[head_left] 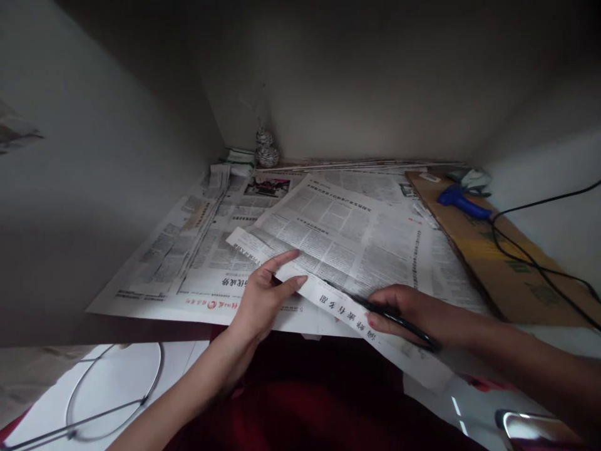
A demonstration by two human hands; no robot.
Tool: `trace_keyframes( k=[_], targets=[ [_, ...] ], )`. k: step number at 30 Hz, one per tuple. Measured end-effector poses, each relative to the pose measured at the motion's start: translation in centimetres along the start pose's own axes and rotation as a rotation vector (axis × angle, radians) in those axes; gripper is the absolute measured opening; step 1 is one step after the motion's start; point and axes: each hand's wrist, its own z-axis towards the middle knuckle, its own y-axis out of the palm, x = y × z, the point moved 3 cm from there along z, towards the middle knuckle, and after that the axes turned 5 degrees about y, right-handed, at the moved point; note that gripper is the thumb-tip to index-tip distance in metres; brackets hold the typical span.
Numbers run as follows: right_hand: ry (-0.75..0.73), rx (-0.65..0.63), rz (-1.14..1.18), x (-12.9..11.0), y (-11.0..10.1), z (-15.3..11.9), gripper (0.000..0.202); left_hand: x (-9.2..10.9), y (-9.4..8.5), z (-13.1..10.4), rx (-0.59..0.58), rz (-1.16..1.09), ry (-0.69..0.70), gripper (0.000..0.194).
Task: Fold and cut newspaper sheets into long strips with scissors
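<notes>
A newspaper sheet (pixel 328 228) lies at an angle over other newspapers, and a long strip (pixel 331 307) is partly cut along its near edge. My left hand (pixel 265 288) pinches the strip near its middle between thumb and forefinger. In my right hand (pixel 399 307) is a pair of black-handled scissors (pixel 408 329), its blades lying along the cut line between strip and sheet. The strip's near end hangs past the table edge below the scissors.
Newspapers (pixel 197 275) cover the table. On the right, a blue handheld scanner (pixel 462 202) with a black cable (pixel 539 266) rests on cardboard (pixel 507 275). A small gourd-shaped ornament (pixel 267 150) stands at the back wall, near thin rods (pixel 366 166). A wire ring (pixel 159 369) sits lower left.
</notes>
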Motion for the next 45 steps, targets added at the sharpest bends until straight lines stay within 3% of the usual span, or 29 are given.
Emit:
trace_keyframes(
  k=[8,15,22,28,33,45],
  targets=[
    [-0.039,-0.058,-0.004,-1.7,-0.4,1.2,0.039,0.1,0.4,-0.4,-0.061,-0.013,-0.052,0.063],
    [-0.044,-0.078,0.005,-1.2,-0.3,1.8,0.038,0.0,0.0,-0.4,-0.047,0.018,-0.003,0.06],
    [-0.031,0.009,0.01,-0.5,0.0,1.8,0.037,-0.4,0.0,-0.3,-0.072,0.015,-0.016,0.063],
    [0.001,-0.064,0.04,-1.6,0.1,2.7,0.036,-0.1,0.2,-0.5,-0.104,0.044,0.025,0.06],
    [-0.051,-0.042,0.001,-2.5,0.0,3.4,0.038,0.0,0.3,-0.6,-0.096,0.015,0.016,0.06],
    [-0.063,0.011,0.027,-1.9,0.3,3.1,0.034,-0.1,0.2,-0.5,-0.074,-0.004,-0.005,0.058]
  ],
)
